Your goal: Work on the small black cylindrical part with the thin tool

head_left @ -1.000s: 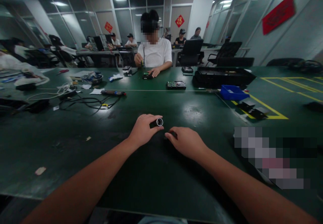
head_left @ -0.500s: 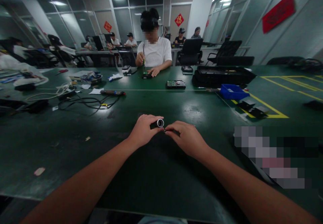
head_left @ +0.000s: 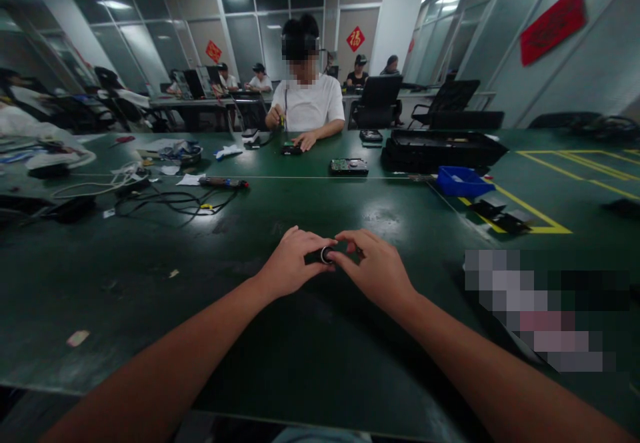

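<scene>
- In the head view, at the centre: gripping a black tube (head_left: 313, 256) with the left hand (head_left: 285, 263), thumb and fingers closed round the sides, over the green table (head_left: 280, 370), open end facing the right hand (head_left: 380, 270).
- Same view: now bringing the right thumb against the tube's pale rim (head_left: 323, 254), partly covering a mouth left fully in sight half a second ago.
- Shifted slightly right and lower with the tube since then, closing the gap between the hands.
- Curving the right fingers over the top of the rim, close to the left fingertips; impossible to tell whether touching them.
- Impossible to tell, too, whether holding a small part in the right hand or only pressing with the thumb.
- Meaning, by judgement: changed from working near the tube to working directly at its mouth, with both hands engaged.
- Left lying well apart beyond: a circuit-board unit (head_left: 345, 166), a blue bin (head_left: 457, 182) and black cables (head_left: 175, 204).
</scene>
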A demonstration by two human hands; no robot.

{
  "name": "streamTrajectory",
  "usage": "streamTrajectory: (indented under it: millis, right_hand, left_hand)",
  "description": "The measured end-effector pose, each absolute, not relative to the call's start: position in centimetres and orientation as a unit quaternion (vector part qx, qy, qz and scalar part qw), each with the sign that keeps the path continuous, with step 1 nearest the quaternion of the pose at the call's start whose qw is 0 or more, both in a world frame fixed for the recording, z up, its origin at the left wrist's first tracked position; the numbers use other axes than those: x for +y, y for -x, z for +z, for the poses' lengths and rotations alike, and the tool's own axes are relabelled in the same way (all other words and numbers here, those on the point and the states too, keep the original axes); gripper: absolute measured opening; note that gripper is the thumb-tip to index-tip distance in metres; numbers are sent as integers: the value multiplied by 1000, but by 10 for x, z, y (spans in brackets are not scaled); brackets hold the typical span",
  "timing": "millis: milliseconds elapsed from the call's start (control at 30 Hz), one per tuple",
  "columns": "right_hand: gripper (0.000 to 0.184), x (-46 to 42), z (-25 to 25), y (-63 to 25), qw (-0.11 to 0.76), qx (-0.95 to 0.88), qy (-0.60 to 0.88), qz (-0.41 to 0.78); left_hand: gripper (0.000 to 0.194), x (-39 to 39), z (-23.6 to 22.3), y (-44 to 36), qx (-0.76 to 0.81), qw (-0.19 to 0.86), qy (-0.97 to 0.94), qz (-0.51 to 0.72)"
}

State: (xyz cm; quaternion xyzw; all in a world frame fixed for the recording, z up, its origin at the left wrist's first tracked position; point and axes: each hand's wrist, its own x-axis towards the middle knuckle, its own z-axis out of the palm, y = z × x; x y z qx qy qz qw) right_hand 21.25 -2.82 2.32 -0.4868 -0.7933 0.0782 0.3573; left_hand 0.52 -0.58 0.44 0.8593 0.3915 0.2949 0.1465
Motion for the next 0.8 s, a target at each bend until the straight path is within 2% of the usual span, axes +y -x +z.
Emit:
streamTrajectory:
  millis: [167,800]
  right_hand:
    - [21,-26,23,-215,334,-792,505,84]
    - [27,-28,26,-213,306,-773,545,107]
  left_hand:
    - [40,-7,5,-5,389,143,-864,284]
    - [42,-7,4,-5,370,135,-876,279]
